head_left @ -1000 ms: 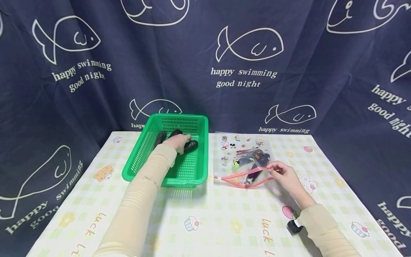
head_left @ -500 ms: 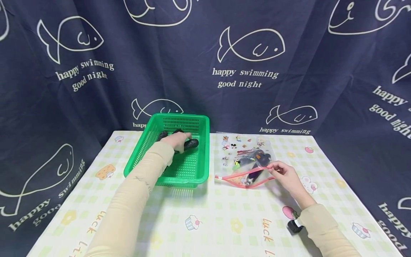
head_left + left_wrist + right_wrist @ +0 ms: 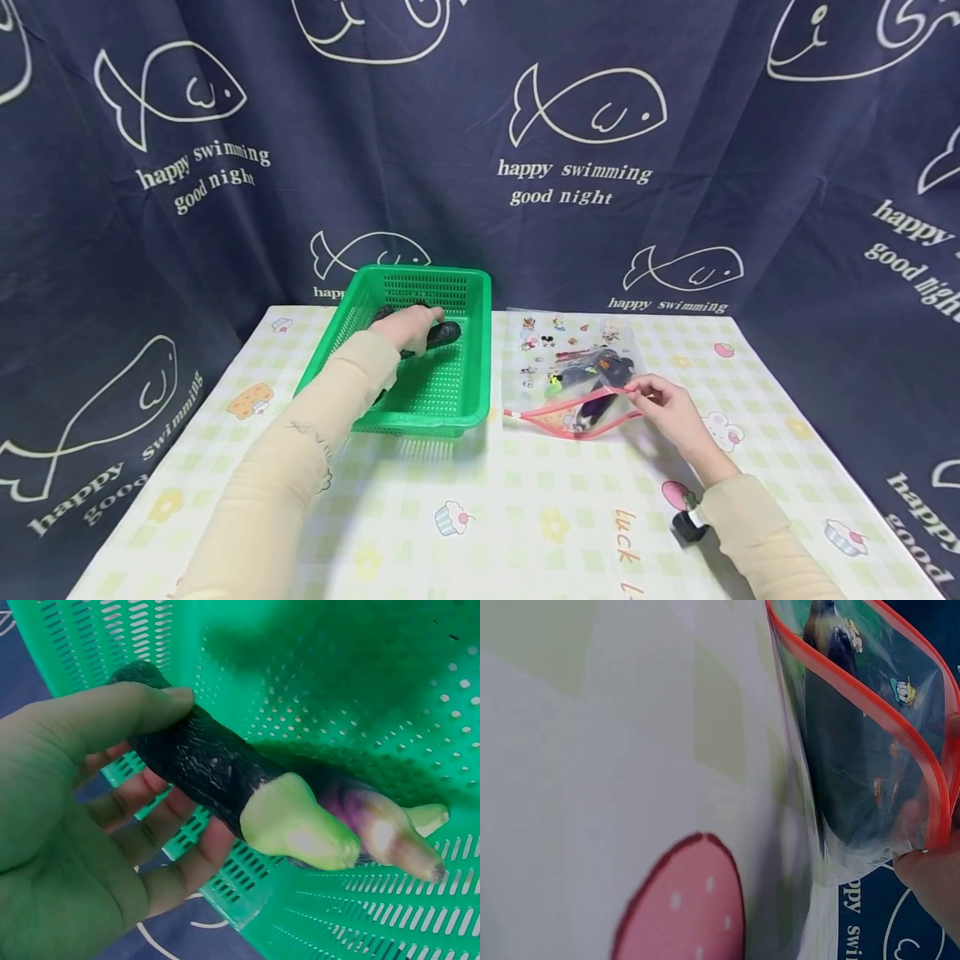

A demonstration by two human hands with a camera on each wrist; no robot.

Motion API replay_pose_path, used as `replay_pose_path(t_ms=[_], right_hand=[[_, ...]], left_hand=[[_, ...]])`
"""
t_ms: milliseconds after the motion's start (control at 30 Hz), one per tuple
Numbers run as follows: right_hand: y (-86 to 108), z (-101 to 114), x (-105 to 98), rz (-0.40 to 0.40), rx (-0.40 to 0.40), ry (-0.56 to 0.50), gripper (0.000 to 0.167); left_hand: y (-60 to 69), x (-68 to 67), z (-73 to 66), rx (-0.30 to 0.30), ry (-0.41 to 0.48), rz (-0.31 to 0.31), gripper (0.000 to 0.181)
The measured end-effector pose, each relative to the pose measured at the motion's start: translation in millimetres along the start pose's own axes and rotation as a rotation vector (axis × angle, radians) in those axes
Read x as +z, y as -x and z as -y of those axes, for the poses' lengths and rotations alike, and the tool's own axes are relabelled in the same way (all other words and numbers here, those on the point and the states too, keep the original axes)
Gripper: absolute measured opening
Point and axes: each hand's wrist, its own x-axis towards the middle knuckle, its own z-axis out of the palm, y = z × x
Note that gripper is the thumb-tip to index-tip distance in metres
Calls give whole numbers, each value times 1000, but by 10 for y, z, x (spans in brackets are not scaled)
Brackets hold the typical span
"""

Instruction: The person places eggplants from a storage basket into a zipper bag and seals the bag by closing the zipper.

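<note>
My left hand (image 3: 408,327) reaches into a green plastic basket (image 3: 483,367). In the left wrist view its thumb and fingers grip a dark eggplant (image 3: 202,757) with a pale green stem end. Beside it in the basket lies another eggplant (image 3: 367,817), purple toward its tip, and a further green stem end (image 3: 427,819) shows behind. My right hand (image 3: 675,421) pinches the red-edged mouth of a clear zip bag (image 3: 521,350) with cartoon prints. The bag's mouth gapes toward me. A dark eggplant (image 3: 832,750) lies inside it, with other contents partly hidden by the prints.
A checked tablecloth (image 3: 405,525) with cupcake and flower prints covers the table. The basket stands at the back left, the bag lies to its right. A dark blue curtain (image 3: 450,183) hangs behind. A small black device (image 3: 686,527) sits at the right wrist.
The left hand has shifted slightly left within the basket, and its forearm has swung left. The right hand and bag look the same apart from a slight shift of the view.
</note>
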Motion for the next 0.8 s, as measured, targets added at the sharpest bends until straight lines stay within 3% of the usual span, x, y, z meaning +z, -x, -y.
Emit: replay_pose_path(t_ms=[200,500,800], right_hand=[[-3,25,-8,0,-6,-4,12],[-15,26,-6,1,-10,-14,12],[-24,35,-12,-4,-17,-7,12]], left_hand=[[39,-19,-16,0,-32,-44,68],[157,-103,-118,52,-67,-118,65],[209,-151,-108,74,-86,-193,64]])
